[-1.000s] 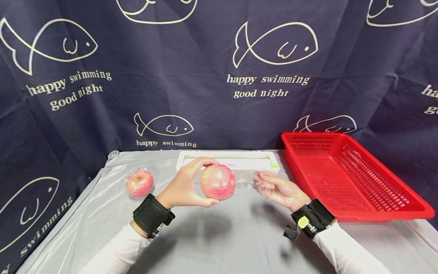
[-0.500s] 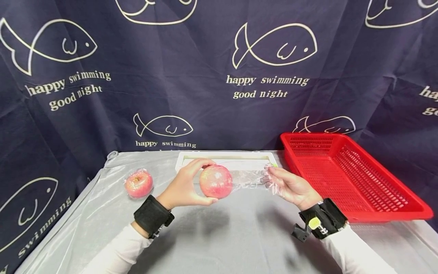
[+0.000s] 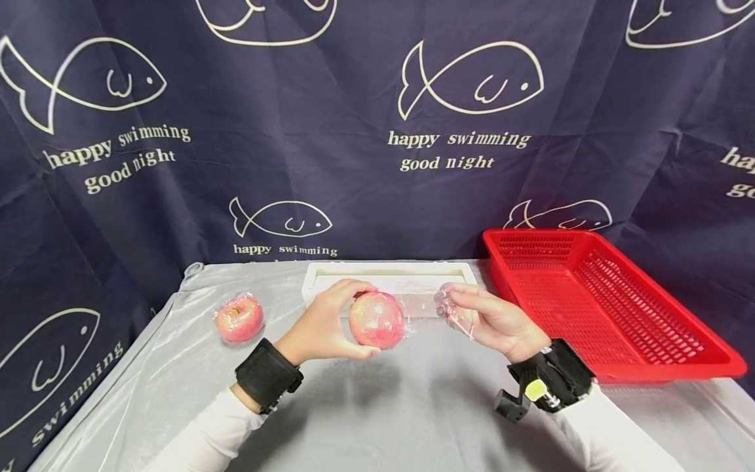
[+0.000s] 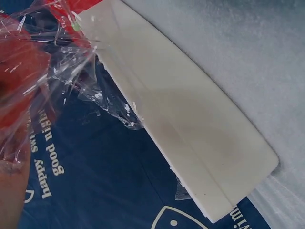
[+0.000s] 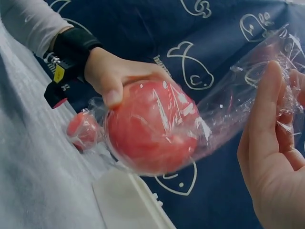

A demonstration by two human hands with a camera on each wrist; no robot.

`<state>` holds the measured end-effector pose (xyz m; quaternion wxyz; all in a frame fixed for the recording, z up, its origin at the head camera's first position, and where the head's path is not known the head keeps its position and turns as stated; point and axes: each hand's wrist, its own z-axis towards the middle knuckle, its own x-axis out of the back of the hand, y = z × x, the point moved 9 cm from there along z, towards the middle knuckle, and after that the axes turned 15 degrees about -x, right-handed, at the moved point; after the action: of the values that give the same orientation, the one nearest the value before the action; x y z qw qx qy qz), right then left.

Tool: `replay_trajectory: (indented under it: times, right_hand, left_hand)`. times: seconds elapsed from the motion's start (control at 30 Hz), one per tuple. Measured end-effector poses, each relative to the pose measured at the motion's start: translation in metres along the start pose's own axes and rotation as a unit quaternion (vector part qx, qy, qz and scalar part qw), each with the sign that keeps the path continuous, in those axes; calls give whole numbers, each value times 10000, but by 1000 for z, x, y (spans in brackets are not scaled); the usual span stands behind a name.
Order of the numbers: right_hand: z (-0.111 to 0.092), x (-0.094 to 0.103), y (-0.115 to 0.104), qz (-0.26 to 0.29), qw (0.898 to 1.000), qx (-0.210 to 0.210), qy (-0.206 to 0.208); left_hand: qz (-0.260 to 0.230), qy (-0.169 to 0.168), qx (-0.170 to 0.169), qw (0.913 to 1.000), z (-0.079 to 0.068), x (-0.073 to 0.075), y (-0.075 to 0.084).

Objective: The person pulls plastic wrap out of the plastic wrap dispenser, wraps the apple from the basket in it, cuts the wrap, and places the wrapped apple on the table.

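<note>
My left hand (image 3: 327, 324) grips a red apple (image 3: 377, 320) from the left side, thumb below and fingers over the top, above the grey table. Clear plastic wrap (image 5: 224, 112) covers the apple and stretches off its right side to my right hand (image 3: 492, 322). The right fingers pinch the bunched end of that wrap, a little apart from the apple. In the left wrist view the apple (image 4: 19, 76) shows at the left edge behind crinkled film. A second apple (image 3: 238, 317), wrapped in film, sits on the table to the left.
Behind the hands stands a long white box (image 3: 330, 270), probably the wrap dispenser, at the table's back edge. A red perforated basket (image 3: 580, 314) sits at the right. A dark blue curtain (image 3: 366, 131) with fish drawings hangs behind the grey-covered table (image 3: 413, 406).
My right hand moved right, drawing the wrap out longer, then came back left toward the apple. The left hand keeps its hold, with the apple shifted slightly.
</note>
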<state>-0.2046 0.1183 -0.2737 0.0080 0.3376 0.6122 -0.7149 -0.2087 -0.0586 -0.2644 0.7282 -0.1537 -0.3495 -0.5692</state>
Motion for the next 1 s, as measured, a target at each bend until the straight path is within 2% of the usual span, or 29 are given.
replay_trajectory:
  times: [0.4, 0.77, 1.0]
  right_hand:
    - [18, -13, 6, -1131, 9910, -153, 696]
    - [39, -19, 16, -1864, 9715, -493, 1378]
    - [44, -21, 24, -2290, 9605, -559, 1481]
  left_hand:
    - [161, -134, 19, 9998, 2, -6, 1]
    - [327, -162, -90, 9993, 3, -8, 3]
    - [482, -229, -164, 9984, 1, -11, 4]
